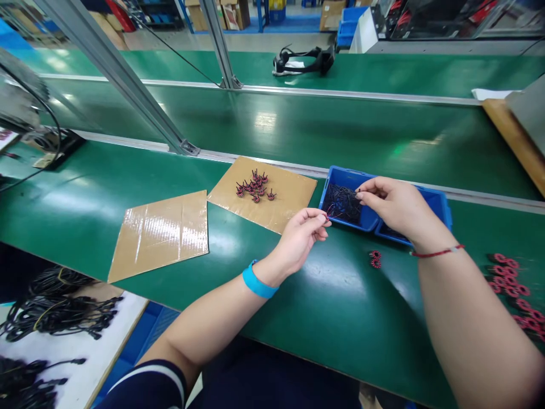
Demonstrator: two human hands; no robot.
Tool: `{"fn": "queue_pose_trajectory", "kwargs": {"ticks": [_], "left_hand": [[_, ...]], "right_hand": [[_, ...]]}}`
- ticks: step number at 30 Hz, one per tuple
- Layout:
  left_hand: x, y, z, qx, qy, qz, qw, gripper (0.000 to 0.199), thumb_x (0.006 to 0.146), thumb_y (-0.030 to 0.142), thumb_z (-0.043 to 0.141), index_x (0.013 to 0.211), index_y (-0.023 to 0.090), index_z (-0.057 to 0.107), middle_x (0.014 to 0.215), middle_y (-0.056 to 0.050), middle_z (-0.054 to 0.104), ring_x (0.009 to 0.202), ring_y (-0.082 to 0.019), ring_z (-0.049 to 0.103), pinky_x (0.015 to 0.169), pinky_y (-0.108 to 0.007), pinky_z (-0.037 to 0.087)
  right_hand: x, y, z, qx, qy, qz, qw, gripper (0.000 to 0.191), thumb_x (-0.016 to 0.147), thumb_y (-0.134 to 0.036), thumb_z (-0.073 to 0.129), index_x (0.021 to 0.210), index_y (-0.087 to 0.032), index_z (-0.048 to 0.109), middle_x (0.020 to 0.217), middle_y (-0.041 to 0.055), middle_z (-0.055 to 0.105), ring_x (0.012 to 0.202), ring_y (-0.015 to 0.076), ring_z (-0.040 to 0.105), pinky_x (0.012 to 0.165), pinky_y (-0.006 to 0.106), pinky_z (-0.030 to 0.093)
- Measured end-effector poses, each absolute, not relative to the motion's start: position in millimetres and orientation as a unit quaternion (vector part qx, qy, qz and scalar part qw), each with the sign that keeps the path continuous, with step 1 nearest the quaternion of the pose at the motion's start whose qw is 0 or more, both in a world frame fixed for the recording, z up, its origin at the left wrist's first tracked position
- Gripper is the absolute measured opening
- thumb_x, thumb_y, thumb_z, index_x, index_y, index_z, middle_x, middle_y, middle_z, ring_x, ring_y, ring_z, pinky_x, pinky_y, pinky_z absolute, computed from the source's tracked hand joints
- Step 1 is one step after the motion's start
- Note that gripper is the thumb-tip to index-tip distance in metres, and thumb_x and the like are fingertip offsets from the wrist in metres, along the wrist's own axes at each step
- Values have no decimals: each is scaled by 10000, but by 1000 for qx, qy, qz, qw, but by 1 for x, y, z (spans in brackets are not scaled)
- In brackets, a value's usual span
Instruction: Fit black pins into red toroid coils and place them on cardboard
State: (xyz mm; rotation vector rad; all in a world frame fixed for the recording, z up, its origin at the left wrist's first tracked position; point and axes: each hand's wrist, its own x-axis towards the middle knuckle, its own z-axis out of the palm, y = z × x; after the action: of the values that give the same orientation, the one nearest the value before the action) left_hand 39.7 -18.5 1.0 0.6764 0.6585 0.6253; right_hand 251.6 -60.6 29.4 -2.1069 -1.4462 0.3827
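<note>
My left hand [303,237] is closed in a pinch at the near edge of a blue bin [369,222]. Between its fingertips is a small red-and-black wire coil [328,217], mostly hidden, with thin wire ends pointing right. My right hand [394,205] hovers over the bin, thumb and forefinger pinched on a tiny black tube piece [358,192]. Many short black tubes [343,201] fill the bin's left compartment. Two red-and-black coil rings [375,259] lie on the green bench just in front of the bin.
More coils with upright black leads [255,184] sit on a cardboard sheet [293,187]. Another cardboard sheet [166,236] lies to the left. Loose coil rings [508,278] spread at far right. A metal post [128,85] rises at the bench's back edge; black cables [63,312] lie lower left.
</note>
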Motion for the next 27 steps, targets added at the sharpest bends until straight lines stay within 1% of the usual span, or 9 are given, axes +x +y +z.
{"fn": "queue_pose_trajectory", "kwargs": {"ticks": [2, 5, 7, 9, 13, 17, 21, 24, 27], "left_hand": [[38, -20, 3, 331, 279, 297, 851, 104, 849, 209, 686, 912, 152, 625, 801, -11, 671, 620, -76, 558, 670, -258, 426], [35, -24, 8, 356, 225, 287, 860, 188, 820, 268, 737, 939, 164, 636, 841, -22, 681, 656, -94, 584, 695, -276, 453], [34, -27, 10, 385, 201, 276, 858, 220, 809, 301, 762, 943, 170, 647, 850, -24, 675, 681, -105, 601, 716, -287, 466], [34, -29, 11, 413, 192, 266, 850, 233, 801, 318, 779, 937, 173, 659, 837, -16, 655, 704, -111, 613, 738, -291, 475], [34, -32, 10, 431, 193, 256, 844, 240, 792, 329, 797, 920, 174, 666, 850, -18, 648, 734, -115, 626, 769, -294, 489], [33, -31, 9, 401, 179, 249, 863, 239, 789, 330, 798, 903, 170, 661, 839, -23, 659, 722, -119, 632, 761, -293, 491], [33, -29, 8, 341, 155, 240, 896, 270, 756, 336, 814, 900, 170, 656, 805, -28, 677, 691, -123, 633, 732, -288, 494], [33, -28, 8, 316, 147, 246, 904, 258, 748, 313, 815, 887, 165, 656, 787, -27, 682, 688, -121, 636, 727, -280, 498], [34, -27, 8, 294, 151, 260, 907, 252, 739, 297, 813, 884, 168, 652, 783, -23, 682, 696, -119, 637, 743, -279, 505]], "right_hand": [[239, -71, 32, -771, -576, 105, 251, 154, 850, -272, 573, 884, -204, 707, 829, 55, 755, 740, 214, 670, 700, 336, 484], [213, -89, 34, -732, -656, 43, 176, 198, 897, -205, 498, 859, -200, 692, 900, 89, 749, 798, 231, 673, 708, 339, 473], [198, -100, 34, -714, -684, 37, 145, 226, 919, -183, 467, 821, -197, 670, 854, 95, 719, 773, 229, 658, 675, 334, 457], [188, -109, 34, -707, -688, 55, 153, 218, 916, -172, 476, 779, -205, 642, 788, 78, 688, 728, 218, 640, 643, 328, 441], [185, -122, 38, -713, -631, 144, 268, 168, 904, -191, 530, 810, -228, 665, 820, 44, 729, 715, 188, 652, 649, 309, 469], [186, -129, 35, -707, -505, 281, 407, 110, 885, -297, 635, 846, -238, 719, 830, 28, 757, 722, 175, 669, 655, 296, 516], [182, -127, 22, -636, -384, 393, 542, 181, 802, -396, 769, 844, -221, 745, 764, 27, 747, 698, 162, 677, 667, 296, 554], [177, -122, 15, -602, -321, 424, 595, 243, 739, -415, 834, 855, -215, 761, 767, 28, 758, 699, 160, 693, 694, 313, 577], [174, -121, 13, -600, -306, 418, 610, 251, 741, -424, 835, 863, -214, 773, 779, 33, 766, 712, 168, 702, 706, 332, 585]]}}
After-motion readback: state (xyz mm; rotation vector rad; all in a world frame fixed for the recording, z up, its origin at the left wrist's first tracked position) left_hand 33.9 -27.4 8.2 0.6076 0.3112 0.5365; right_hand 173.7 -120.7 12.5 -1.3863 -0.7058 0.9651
